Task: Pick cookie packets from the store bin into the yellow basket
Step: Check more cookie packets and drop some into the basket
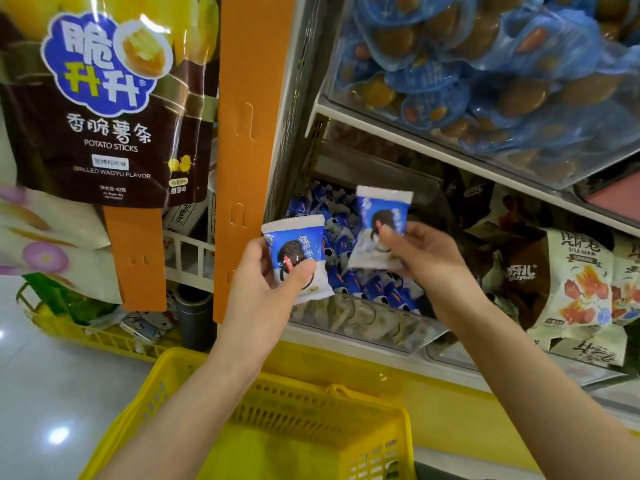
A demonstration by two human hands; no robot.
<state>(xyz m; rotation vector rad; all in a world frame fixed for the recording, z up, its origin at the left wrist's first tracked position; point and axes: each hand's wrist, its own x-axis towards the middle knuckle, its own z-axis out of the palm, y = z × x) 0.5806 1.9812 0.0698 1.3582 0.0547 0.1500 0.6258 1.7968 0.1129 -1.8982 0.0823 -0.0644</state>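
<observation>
My left hand grips a blue-and-white cookie packet, held upright in front of the store bin. To its right, my right hand pinches a second cookie packet of the same kind by its lower edge. Both packets hang above the clear-fronted bin, which holds several more blue cookie packets. Below my forearms stands the yellow basket; the part of its inside that shows holds nothing.
An orange shelf post stands left of the bin, with a potato-sticks bag hanging beside it. A shelf of blue snack cups juts out overhead. Brown and white snack bags fill the neighbouring bin. Another yellow basket sits on the floor at left.
</observation>
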